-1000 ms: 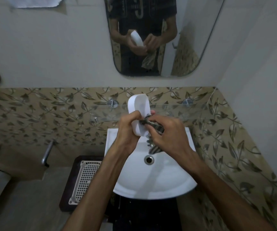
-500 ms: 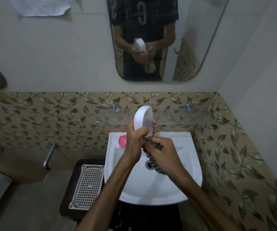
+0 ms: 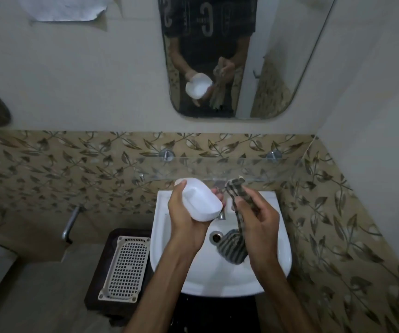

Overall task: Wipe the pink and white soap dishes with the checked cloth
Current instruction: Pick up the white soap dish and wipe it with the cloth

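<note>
My left hand (image 3: 184,219) grips the white soap dish (image 3: 200,199) over the back of the white washbasin (image 3: 169,255), its underside turned toward me. To its right, my right hand (image 3: 258,219) holds the checked cloth (image 3: 238,191); one end sticks up above the fingers and the other end hangs down over the bowl near the drain (image 3: 216,236). Cloth and dish are a little apart. The pink soap dish is hidden from view.
A glass shelf (image 3: 241,167) runs along the patterned tile wall just behind my hands. A mirror (image 3: 277,56) above reflects the dish and cloth. Left of the basin, a white perforated basket (image 3: 126,267) lies on a dark stand. A metal pipe (image 3: 70,222) sticks out further left.
The white dish has turned from upright to lying with its underside toward me. My right hand has drawn the cloth away to the right. The pink dish is now covered by my left hand.
</note>
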